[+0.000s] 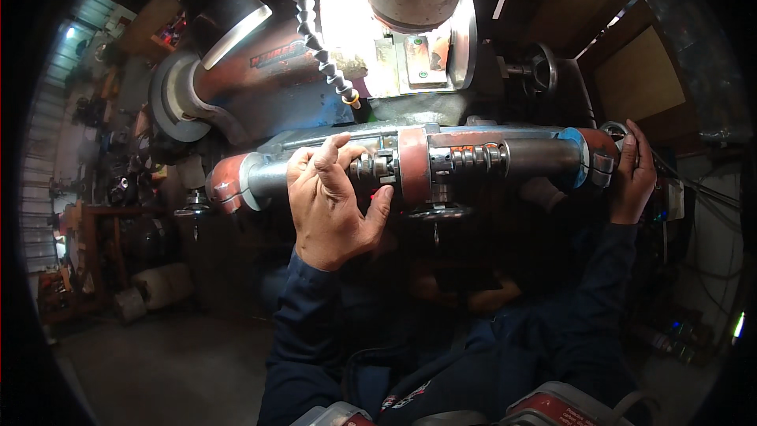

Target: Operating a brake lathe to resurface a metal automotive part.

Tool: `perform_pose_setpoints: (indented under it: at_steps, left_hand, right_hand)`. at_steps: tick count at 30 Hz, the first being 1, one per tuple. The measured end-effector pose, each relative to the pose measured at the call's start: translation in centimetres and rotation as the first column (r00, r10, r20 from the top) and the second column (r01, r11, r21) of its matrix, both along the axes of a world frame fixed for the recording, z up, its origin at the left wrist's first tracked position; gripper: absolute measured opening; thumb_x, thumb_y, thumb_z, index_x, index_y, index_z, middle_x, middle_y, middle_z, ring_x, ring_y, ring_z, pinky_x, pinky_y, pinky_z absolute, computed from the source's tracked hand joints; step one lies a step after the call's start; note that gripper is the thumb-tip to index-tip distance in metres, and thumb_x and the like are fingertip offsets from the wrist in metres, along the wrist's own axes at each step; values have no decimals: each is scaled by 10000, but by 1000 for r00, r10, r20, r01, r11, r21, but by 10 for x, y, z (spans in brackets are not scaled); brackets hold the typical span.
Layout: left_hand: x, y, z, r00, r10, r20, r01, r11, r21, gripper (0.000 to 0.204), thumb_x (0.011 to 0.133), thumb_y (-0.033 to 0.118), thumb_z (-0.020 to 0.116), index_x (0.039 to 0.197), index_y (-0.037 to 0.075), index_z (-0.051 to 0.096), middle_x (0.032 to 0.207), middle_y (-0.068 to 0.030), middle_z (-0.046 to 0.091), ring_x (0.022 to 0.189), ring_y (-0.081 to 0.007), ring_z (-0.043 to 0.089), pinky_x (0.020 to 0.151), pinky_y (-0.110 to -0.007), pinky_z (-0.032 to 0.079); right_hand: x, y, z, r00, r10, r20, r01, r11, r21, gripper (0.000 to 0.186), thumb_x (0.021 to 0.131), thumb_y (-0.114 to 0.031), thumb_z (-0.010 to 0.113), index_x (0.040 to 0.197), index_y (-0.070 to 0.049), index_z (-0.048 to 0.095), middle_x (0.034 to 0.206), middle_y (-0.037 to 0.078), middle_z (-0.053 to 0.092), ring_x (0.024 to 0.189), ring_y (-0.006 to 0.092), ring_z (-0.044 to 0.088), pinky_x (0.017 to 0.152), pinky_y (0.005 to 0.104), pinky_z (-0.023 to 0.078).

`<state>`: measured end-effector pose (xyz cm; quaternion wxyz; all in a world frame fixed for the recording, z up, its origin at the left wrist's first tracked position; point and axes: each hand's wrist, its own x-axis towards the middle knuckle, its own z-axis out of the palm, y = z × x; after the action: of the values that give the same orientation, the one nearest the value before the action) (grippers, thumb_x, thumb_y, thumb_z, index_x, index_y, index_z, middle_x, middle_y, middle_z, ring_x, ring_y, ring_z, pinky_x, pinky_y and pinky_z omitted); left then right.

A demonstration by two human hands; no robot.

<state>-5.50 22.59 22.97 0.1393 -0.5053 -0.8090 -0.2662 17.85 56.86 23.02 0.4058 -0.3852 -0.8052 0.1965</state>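
My left hand [331, 209] is over the left half of a machine's long horizontal bar, beside a shiny lobed metal shaft [384, 166]. Its thumb stands apart from the curled and raised fingers, and nothing shows in its grasp. Some fingertips are hidden, so I cannot tell whether they touch the shaft. More of the lobed shaft [477, 156] shows right of a red centre block [415, 166]. At the far right my right hand [637, 170] rests against the red end housing [601, 159], fingers stretched upward near a small handwheel [613, 129].
A black lamp [217, 16] and a segmented coolant hose [322, 47] hang above the machine. Behind stands a brightly lit wheel guard [465, 31]. Below the bar sits a handwheel [440, 212]; another handwheel [542, 69] is at back right. A left-hand wheel [192, 207] hangs lower down.
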Motion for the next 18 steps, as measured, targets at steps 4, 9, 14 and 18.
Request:
perform_pose_setpoints:
  at_steps: [4, 9, 14, 18]
  left_hand:
    - [-1, 0, 1, 1000, 2, -21, -3, 1000, -9, 749, 778, 239, 744, 1317, -73, 329, 1144, -133, 646, 1068, -387, 568, 1007, -525, 326]
    - [0, 0, 0, 1000, 1, -16, -1, 1000, -5, 735, 783, 245, 740, 1314, -70, 342, 1148, -135, 646, 1062, -388, 567, 1008, -523, 326]
    - [1, 1, 3, 999, 14, -32, -15, 1000, -24, 719, 793, 258, 731, 1309, -68, 351, 1152, -135, 646, 1071, -386, 564, 1010, -520, 327]
    - [0, 0, 2, 1000, 5, -23, -5, 1000, -8, 708, 798, 266, 728, 1304, -66, 361, 1154, -131, 648, 1082, -386, 564, 1012, -520, 326]
  right_hand:
    - [0, 0, 0, 1000, -1, -2, 1, 1000, -24, 319, 1038, -223, 529, 1238, -14, 663, 1143, 140, 708, 1041, 207, 666, 915, 324, 507]
    - [0, 0, -1, 1000, 6, -16, -6, 1000, -29, 320, 1037, -221, 527, 1237, -10, 662, 1132, 144, 710, 1041, 211, 668, 919, 327, 507]
    - [0, 0, 0, 1000, 4, 3, -4, 1000, -10, 315, 1036, -213, 525, 1231, -8, 664, 1135, 148, 709, 1048, 215, 668, 923, 329, 507]
    - [1, 2, -1, 1000, 19, -3, -19, 1000, -11, 315, 1034, -210, 527, 1228, -3, 664, 1149, 151, 706, 1058, 220, 667, 930, 333, 505]
